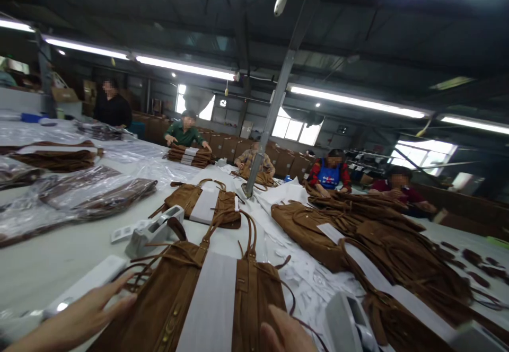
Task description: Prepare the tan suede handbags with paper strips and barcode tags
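Note:
A brown suede handbag [167,304] lies flat in front of me with a wide white paper band [212,304] wrapped around its middle. My left hand [85,315] rests open on the bag's left edge, fingers spread by its thin straps. My right hand [288,333] shows only partly at the bottom edge, lying on the bag's right side. A white tape dispenser [153,230] sits just beyond the bag. Another white dispenser [350,323] stands to the right of my right hand.
A second banded bag [204,203] lies farther back. A heap of brown bags [382,240] fills the right side, with bagged ones in clear plastic [79,193] on the left. A slanted metal pole [270,113] rises from the table. Several other people work along the far edge.

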{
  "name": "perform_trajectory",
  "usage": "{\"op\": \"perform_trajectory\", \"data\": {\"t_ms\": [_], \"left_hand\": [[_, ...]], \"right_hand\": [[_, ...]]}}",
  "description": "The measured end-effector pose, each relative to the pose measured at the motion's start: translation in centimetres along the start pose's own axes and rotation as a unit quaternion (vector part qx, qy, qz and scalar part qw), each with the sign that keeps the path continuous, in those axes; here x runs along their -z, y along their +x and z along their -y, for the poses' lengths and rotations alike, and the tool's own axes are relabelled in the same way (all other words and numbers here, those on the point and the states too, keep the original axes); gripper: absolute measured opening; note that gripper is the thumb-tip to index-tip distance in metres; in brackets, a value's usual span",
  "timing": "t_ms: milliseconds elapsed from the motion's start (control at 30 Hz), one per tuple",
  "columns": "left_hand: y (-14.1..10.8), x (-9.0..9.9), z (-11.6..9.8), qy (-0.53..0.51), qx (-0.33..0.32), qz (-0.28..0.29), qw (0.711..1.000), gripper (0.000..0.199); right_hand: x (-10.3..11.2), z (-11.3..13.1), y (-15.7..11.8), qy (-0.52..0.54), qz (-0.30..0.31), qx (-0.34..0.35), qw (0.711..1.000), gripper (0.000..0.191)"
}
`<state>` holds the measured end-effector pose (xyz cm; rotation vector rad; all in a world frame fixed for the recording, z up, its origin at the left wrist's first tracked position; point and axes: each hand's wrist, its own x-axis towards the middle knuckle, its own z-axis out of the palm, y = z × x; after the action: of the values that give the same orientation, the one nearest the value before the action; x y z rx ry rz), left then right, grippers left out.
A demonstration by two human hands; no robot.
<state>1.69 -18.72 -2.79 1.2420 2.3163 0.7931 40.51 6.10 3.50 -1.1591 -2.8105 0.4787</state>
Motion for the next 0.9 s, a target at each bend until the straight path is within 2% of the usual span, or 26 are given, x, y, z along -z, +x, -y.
{"op": "perform_trajectory", "data": {"t_ms": [100,167,233,267,333,433,533,600,733,900], "left_hand": [[3.9,4.1,-8.1,0.006,-0.08,-0.052,0.995,0.071],[7.3,5.3,-13.3,0.018,-0.141,-0.101,0.985,0.069],[10.9,4.9,-17.2,0.043,-0.166,-0.144,0.975,0.065],[12.7,4.1,-18.3,0.061,-0.169,-0.159,0.971,0.063],[15.6,1.7,-19.0,0.087,-0.165,-0.169,0.968,0.061],[18.1,-3.2,-16.5,0.108,-0.13,-0.152,0.974,0.058],[18.4,-7.8,-11.7,0.137,-0.073,-0.135,0.979,0.053],[18.1,-9.9,-8.3,0.152,-0.06,-0.123,0.979,0.051],[18.3,-12.2,-3.3,0.162,-0.066,-0.098,0.98,0.059],[19.8,-13.9,0.2,0.15,-0.065,-0.084,0.983,0.067]], "right_hand": [[1.1,0.5,3.6,0.03,-0.061,0.036,0.997,0.049],[0.7,0.2,6.1,0.028,-0.082,0.045,0.995,0.051],[-0.2,-0.3,8.2,0.009,-0.087,0.04,0.995,0.053],[-0.7,-0.7,9.0,-0.004,-0.084,0.035,0.996,0.054],[-1.8,-1.6,10.2,-0.032,-0.073,0.027,0.996,0.055],[-3.3,-2.8,11.1,-0.072,-0.053,0.017,0.996,0.056],[-4.4,-3.8,11.7,-0.1,-0.051,-0.006,0.994,0.058],[-5.4,-4.6,11.9,-0.099,-0.056,-0.018,0.993,0.061],[-8.1,-6.8,11.9,-0.066,-0.057,-0.031,0.996,0.063],[-11.0,-9.2,12.1,-0.039,-0.061,-0.044,0.996,0.061]]}}
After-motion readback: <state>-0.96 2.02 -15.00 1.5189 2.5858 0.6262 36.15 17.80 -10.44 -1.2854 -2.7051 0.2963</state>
